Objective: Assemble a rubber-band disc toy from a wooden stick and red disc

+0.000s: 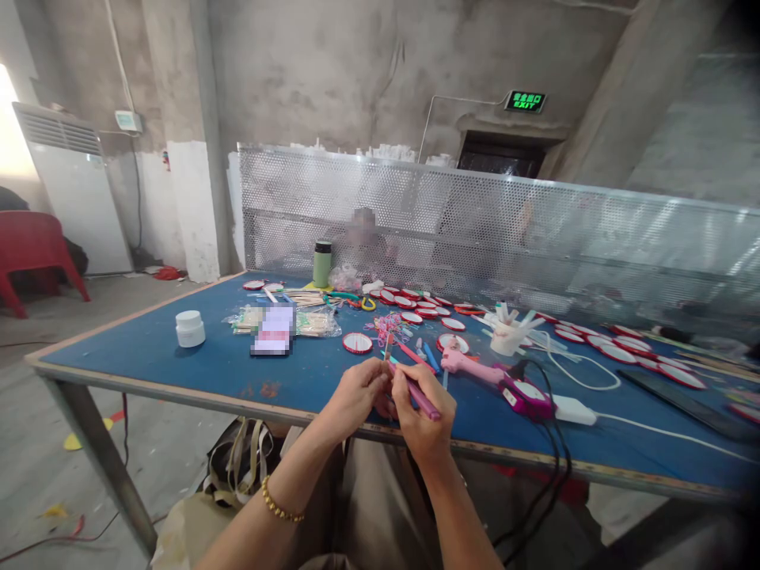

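Above the table's front edge, my left hand point(359, 393) and my right hand point(428, 413) are close together in front of me. My left hand's fingers pinch a thin brownish piece point(389, 345) that sticks up from the fingertips; its kind is too small to make out. A pinkish-purple pen-like tool point(423, 398) lies in my right hand's grip, its front end directed at the left fingertips. Just beyond the hands are a pile of small colourful bands point(387, 326), a pink stick point(414, 356) and a white disc with a red rim point(357, 343).
Across the blue table point(148, 360) stand a white jar point(189, 329), a phone point(274, 331), a green bottle point(321, 265) and a cup of sticks point(507, 336). To the right lie a pink-and-purple corded device point(526, 396), cables and several red-rimmed discs point(617, 353). A perforated metal screen point(504, 229) borders the back.
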`<state>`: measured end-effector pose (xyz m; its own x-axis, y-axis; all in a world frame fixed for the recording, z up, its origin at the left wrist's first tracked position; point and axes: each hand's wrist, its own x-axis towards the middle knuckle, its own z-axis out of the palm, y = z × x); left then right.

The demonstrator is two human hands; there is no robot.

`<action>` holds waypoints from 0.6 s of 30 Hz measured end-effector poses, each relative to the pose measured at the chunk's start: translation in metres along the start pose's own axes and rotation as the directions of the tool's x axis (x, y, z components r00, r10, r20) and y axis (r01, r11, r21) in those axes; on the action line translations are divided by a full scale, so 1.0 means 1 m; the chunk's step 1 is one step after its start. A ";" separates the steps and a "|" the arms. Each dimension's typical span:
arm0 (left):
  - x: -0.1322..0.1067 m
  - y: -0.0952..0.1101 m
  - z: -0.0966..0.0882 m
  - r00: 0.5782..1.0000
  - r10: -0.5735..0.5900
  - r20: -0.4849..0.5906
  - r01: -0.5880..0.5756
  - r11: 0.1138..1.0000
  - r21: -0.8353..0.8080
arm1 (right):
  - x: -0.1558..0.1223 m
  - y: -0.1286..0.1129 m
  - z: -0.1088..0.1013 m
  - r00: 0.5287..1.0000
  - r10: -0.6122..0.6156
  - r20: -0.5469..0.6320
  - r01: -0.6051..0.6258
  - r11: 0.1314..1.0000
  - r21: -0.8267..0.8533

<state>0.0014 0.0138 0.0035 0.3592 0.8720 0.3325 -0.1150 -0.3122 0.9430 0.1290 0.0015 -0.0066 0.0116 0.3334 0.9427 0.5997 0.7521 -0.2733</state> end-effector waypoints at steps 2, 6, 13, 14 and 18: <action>0.000 0.000 0.000 1.000 -0.004 0.001 0.004 1.000 -0.001 | 0.000 0.000 0.000 1.000 0.001 -0.012 -0.001 1.000 -0.013; 0.001 -0.001 0.000 1.000 -0.005 -0.002 0.005 1.000 -0.005 | 0.000 -0.001 0.000 1.000 -0.006 -0.004 0.006 1.000 -0.007; 0.000 0.000 0.000 1.000 -0.003 -0.005 0.003 1.000 -0.011 | 0.002 -0.001 0.000 1.000 0.001 0.022 -0.002 1.000 0.019; 0.000 0.000 0.000 1.000 -0.002 -0.004 0.002 1.000 -0.012 | 0.002 -0.001 0.000 1.000 0.002 0.021 -0.002 1.000 0.015; 0.000 0.000 0.000 1.000 -0.005 0.000 0.005 1.000 -0.007 | 0.001 0.000 0.000 1.000 0.013 0.002 -0.013 1.000 0.003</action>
<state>0.0015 0.0141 0.0035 0.3594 0.8737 0.3279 -0.1195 -0.3053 0.9447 0.1288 0.0014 -0.0059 0.0173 0.3441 0.9388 0.5973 0.7494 -0.2857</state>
